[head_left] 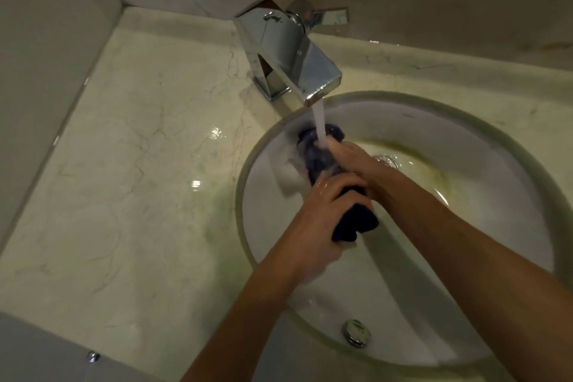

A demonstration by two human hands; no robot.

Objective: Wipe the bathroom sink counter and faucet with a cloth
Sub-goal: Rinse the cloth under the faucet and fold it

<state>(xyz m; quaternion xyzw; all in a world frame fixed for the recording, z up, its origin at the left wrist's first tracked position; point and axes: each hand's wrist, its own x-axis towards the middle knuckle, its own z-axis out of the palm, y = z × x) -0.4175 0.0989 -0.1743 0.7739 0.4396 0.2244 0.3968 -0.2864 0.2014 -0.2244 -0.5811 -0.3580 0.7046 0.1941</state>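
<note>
A dark blue cloth point(322, 161) is bunched lengthwise over the round white sink basin point(496, 195). Water runs from the square chrome faucet point(288, 53) onto the cloth's far end. My left hand point(319, 220) grips the near end of the cloth, fingers curled round it. My right hand point(356, 161) grips the far part, right under the stream. The pale marble counter point(139, 164) lies to the left of the basin.
A chrome overflow cap point(356, 332) sits in the basin's near wall and the drain point(387, 161) lies behind my right wrist. Tiled walls close the counter on the left and at the back. The faucet lever point(325, 14) points right.
</note>
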